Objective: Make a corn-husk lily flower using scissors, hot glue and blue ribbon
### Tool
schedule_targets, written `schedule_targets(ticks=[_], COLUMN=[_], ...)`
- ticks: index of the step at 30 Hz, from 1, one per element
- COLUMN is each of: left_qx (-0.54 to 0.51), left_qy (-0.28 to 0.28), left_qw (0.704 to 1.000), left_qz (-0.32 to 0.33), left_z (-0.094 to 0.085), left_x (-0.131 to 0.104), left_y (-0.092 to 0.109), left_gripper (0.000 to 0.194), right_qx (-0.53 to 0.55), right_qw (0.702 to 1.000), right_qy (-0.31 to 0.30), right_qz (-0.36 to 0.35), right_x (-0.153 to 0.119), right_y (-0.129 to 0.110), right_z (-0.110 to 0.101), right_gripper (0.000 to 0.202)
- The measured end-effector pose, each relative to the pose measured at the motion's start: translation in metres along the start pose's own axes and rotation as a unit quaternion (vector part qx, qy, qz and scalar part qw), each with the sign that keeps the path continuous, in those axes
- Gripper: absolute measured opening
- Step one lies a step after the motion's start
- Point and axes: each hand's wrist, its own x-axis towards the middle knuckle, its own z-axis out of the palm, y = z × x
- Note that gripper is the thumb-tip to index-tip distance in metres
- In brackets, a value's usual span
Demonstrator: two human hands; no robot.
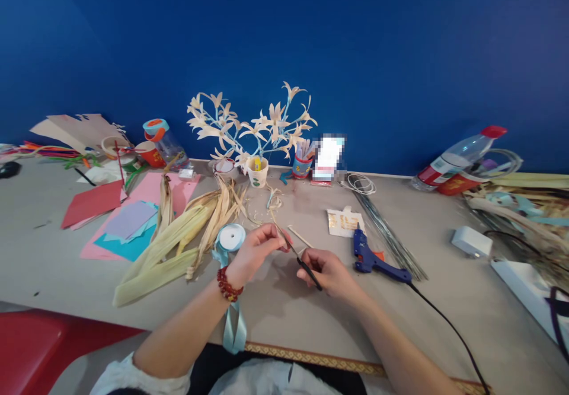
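Note:
My left hand (pixel 262 247), with a red bead bracelet (pixel 229 285) at its wrist, pinches a narrow pale strip (pixel 276 222) that looks like dried corn husk. Close beside it, my right hand (pixel 326 270) is closed around black-handled scissors (pixel 312 274), their blades pointing up-left toward the pinched strip. Whether the blades touch the strip is hard to make out. A roll of light blue ribbon (pixel 232 238) lies just left of my left hand, its tail passing under the wrist and over the table edge. Another pale strip (pixel 301 236) rests on the table beyond my hands.
Corn husks (pixel 164 249) and coloured paper (pixel 137 220) spread over the left. Behind stand husk flowers in a white cup (pixel 257 174). To the right are a blue glue gun (pixel 368 260) with its cord, a bundle of wires (pixel 391 229) and a tilted bottle (pixel 457 161).

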Motion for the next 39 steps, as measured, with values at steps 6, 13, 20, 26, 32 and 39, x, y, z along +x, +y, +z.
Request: schedule_targets(ticks=[6,13,20,26,32,39], left_qx=[-0.006,-0.009,-0.005,-0.001,0.008,0.040], left_qy=[-0.006,-0.001,-0.007,-0.012,-0.008,0.016], left_qw=[1.000,1.000,1.000,1.000,1.000,0.999], left_qz=[-0.002,0.000,0.000,0.000,0.010,0.019], left_z=[0.000,0.000,0.000,0.001,0.001,-0.003], left_x=[-0.001,-0.001,-0.001,-0.001,-0.002,-0.001], left_y=[0.001,0.002,0.004,0.004,0.005,-0.002], left_gripper=[0.013,0.012,0.010,0.014,0.017,0.021], right_qx=[-0.011,-0.014,-0.028,-0.050,-0.049,-0.004], right_qw=[1.000,1.000,0.999,0.998,0.999,0.997], right_qy=[0.007,0.006,0.014,0.022,0.012,-0.060], right_qz=[-0.005,0.000,-0.014,-0.014,-0.018,-0.058], right_x=[-0.001,-0.001,-0.002,-0.002,-0.003,-0.011], right_y=[-0.003,-0.003,-0.005,-0.008,-0.007,-0.018], right_z=[-0.001,-0.002,-0.005,-0.006,-0.009,-0.023], right_gripper=[0.050,0.053,0.053,0.055,0.055,0.054])
